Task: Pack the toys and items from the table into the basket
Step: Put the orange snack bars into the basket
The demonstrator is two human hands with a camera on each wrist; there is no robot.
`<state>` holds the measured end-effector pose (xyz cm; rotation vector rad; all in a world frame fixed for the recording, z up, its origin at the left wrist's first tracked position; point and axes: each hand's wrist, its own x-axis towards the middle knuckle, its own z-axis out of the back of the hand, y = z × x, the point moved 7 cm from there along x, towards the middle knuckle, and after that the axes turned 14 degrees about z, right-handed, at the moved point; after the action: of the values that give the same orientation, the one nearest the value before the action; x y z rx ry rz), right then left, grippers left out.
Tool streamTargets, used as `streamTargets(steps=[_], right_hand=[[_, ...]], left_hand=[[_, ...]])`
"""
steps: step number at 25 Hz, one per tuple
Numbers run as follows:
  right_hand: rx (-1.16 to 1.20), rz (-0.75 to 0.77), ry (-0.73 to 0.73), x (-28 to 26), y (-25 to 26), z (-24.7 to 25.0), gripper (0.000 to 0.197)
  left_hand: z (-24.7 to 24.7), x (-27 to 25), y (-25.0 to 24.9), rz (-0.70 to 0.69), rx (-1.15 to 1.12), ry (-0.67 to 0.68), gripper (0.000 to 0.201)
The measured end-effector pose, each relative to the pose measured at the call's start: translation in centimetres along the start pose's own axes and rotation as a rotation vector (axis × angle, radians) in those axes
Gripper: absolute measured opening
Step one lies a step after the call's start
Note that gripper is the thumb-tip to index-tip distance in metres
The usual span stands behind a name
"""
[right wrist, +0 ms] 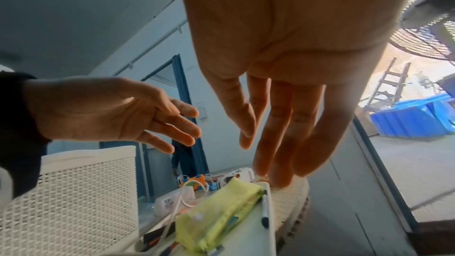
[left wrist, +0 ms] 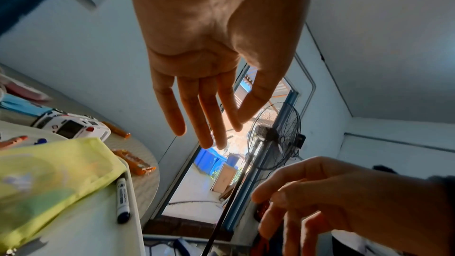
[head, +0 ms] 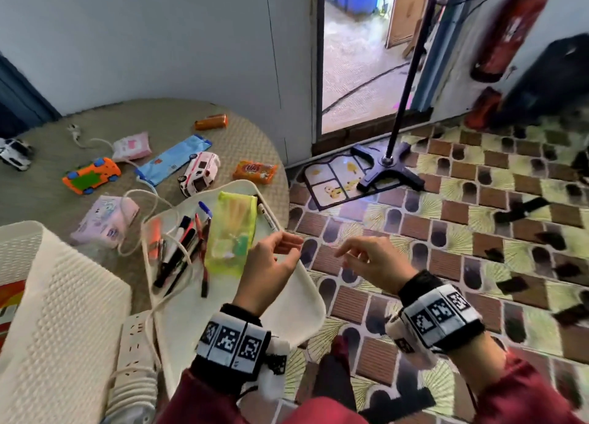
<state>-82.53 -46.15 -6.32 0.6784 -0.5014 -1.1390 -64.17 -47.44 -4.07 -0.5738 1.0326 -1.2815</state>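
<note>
Hovering: both hands' fingers [head: 287, 243] loose (empty)

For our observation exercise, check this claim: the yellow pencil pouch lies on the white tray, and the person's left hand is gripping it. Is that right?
Not quite. The yellow pencil pouch does lie on the white tray, but the left hand holds nothing; its fingers are relaxed and empty above the tray, as the left wrist view shows.

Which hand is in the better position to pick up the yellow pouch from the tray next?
Probably the left hand: it hovers open right beside the yellow pouch on the tray. The right hand, also open, hangs past the tray's edge, over the floor.
</note>
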Motion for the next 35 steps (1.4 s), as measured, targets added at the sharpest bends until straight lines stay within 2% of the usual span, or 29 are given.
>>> streamTargets(steps=[4,7,13,17,22,25,28,30,33,35], right_hand=[[0.074,-0.036,-0.016,2.3,-5.1,2.2,0.013],[0.079,-0.077,0.032,5.3,-8.9,3.5,0.013],[0.079,-0.112,0.164,11.4,-14.8,5.6,0.015],[0.117,-0.095,0.260,14.8,-16.7,5.4,0.020],[0.068,-0.027,0.392,21.0,-18.9,4.7,0.023],[0.050,0.008,0.463,25.3,-20.2,4.7,0.021],[0.010,0.087,0.539,30.3,-20.9,5.3,0.022],[-0.013,0.133,0.592,33.3,-21.0,5.4,0.023],[-0.043,0.167,0.647,36.9,-20.8,4.7,0.023],[-0.045,0.212,0.680,38.8,-20.1,3.9,0.021]], left_hand=[[-3.1,6.0,-0.7,0.037,0.013,0.007,0.014],[-4.1,10.7,-1.3,0.071,0.020,-0.007,0.014],[-3.2,19.9,-0.9,0.155,0.103,-0.160,0.019],[-2.0,24.8,1.3,0.201,0.163,-0.244,0.021],[0.1,30.8,3.1,0.207,0.467,-0.355,0.038],[0.7,33.5,3.7,0.285,0.596,-0.269,0.056],[1.4,35.6,4.4,0.413,0.764,-0.103,0.073],[1.9,36.4,4.9,0.445,0.832,-0.039,0.074],[2.5,37.0,4.7,0.456,0.891,-0.038,0.069],[2.9,37.8,4.3,0.461,0.847,-0.053,0.059]])
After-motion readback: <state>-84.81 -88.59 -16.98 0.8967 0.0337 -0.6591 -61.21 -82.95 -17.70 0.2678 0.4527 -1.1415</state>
